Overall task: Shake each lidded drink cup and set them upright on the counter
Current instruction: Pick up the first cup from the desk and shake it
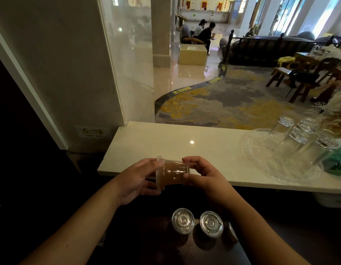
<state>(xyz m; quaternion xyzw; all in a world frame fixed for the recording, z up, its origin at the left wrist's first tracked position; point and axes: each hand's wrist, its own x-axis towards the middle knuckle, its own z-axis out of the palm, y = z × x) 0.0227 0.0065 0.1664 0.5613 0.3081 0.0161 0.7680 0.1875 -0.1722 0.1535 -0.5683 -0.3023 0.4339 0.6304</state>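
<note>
A clear lidded drink cup [172, 174] with brown liquid lies on its side in the air, just in front of the pale counter's [166, 142] near edge. My left hand [136, 177] grips its lid end and my right hand [201, 174] holds its base end. Below my hands, two more lidded cups [183, 220] [211, 223] stand upright on a dark lower surface. The edge of a third cup [232, 231] peeks out from behind my right forearm.
A clear glass tray [250, 148] with several upturned drinking glasses [299, 134] sits on the counter's right end, with a green object [336, 161] beside it. A glass panel [127, 64] and wall close off the left. A lobby with people lies beyond.
</note>
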